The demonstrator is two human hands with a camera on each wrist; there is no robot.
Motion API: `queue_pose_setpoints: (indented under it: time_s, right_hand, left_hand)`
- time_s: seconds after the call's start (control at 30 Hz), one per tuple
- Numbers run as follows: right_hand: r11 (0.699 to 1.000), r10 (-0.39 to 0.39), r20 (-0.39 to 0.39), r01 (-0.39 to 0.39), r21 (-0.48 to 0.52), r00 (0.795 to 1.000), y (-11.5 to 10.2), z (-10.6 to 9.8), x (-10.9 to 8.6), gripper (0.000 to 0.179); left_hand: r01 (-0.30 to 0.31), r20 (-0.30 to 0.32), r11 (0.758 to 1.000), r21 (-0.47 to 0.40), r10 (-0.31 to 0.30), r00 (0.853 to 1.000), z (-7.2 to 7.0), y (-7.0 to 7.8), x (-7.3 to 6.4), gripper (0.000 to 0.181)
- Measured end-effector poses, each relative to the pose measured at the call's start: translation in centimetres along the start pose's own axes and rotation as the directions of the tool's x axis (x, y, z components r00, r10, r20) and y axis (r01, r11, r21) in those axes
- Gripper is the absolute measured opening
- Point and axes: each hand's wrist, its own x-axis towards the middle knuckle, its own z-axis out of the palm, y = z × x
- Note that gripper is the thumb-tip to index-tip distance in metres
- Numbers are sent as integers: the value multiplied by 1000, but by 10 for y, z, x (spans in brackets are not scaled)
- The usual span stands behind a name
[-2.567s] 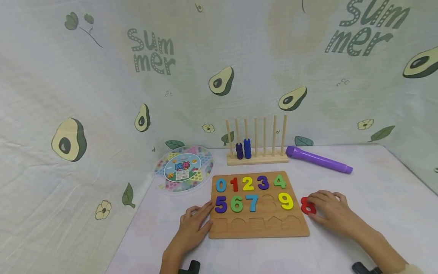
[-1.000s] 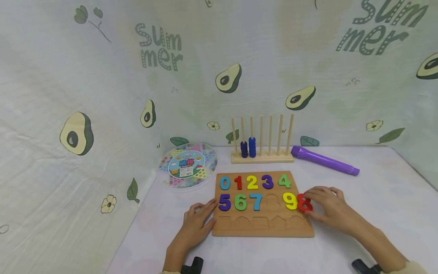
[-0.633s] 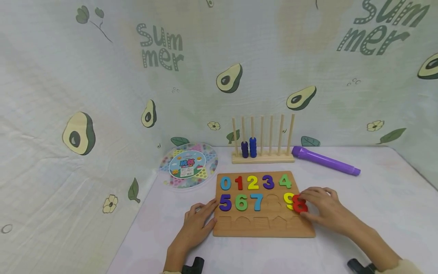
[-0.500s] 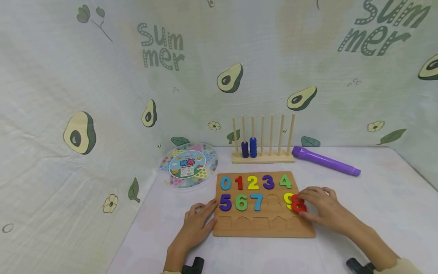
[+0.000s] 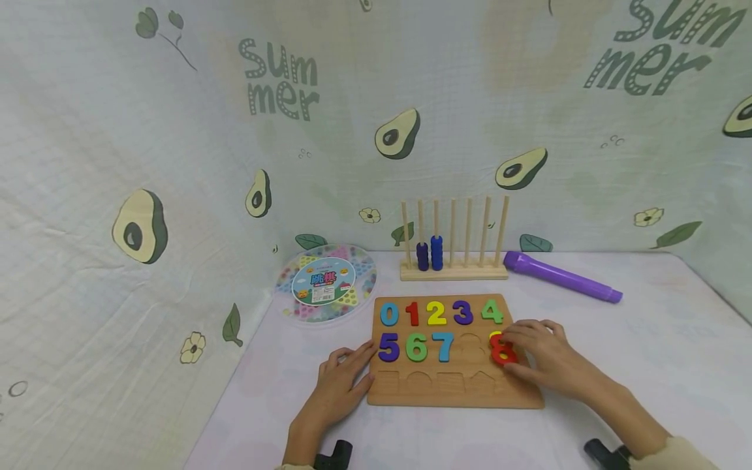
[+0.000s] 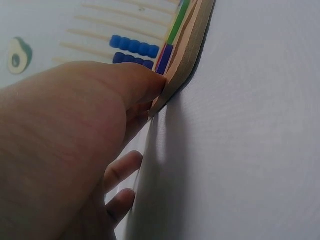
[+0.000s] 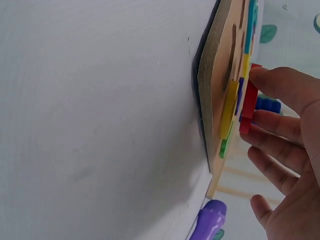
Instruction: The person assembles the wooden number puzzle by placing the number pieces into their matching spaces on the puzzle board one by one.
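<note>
Between the thumb and fingers of my right hand [image 5: 546,356] is a red number 8 [image 5: 502,351], pinched by its right side. It hangs just above the wooden number board [image 5: 446,397], overlapping the yellow 9 in the head view. In the right wrist view the red 8 stands clear of the yellow 9 [image 7: 229,110], which sits in the board. A bare 8-shaped recess [image 5: 472,349] lies between the blue 7 [image 5: 443,346] and the 9. My left hand [image 5: 337,386] rests on the table, its thumb and fingertips touching the board's left edge.
Behind the board stands a wooden peg rack [image 5: 454,275] with dark blue beads on two pegs. A purple stick [image 5: 563,277] lies at the back right. A round, clear-lidded game set [image 5: 324,284] lies at the back left, against the printed cloth.
My right hand has carried the red 8 leftward from the table beside the board to over the yellow 9. The left hand has stayed at the board's edge. The head view has shifted slightly.
</note>
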Motion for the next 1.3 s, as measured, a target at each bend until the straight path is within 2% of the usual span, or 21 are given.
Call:
queue_pose_setpoints:
  time_s: [0.63, 0.97, 1.3]
  right_hand:
    - [999, -36, -2, 36, 30, 999, -6, 10, 13, 43]
    - [997, -59, 4, 58, 42, 998, -11, 14, 19, 38]
    - [997, -62, 1, 62, 54, 998, -15, 20, 25, 38]
  left_hand:
    - [-5, -7, 1000, -5, 5, 1000, -3, 1, -1, 52]
    - [-70, -78, 998, 8, 71, 994, 0, 2, -3, 51]
    - [-40, -31, 999, 0, 40, 999, -3, 3, -1, 52]
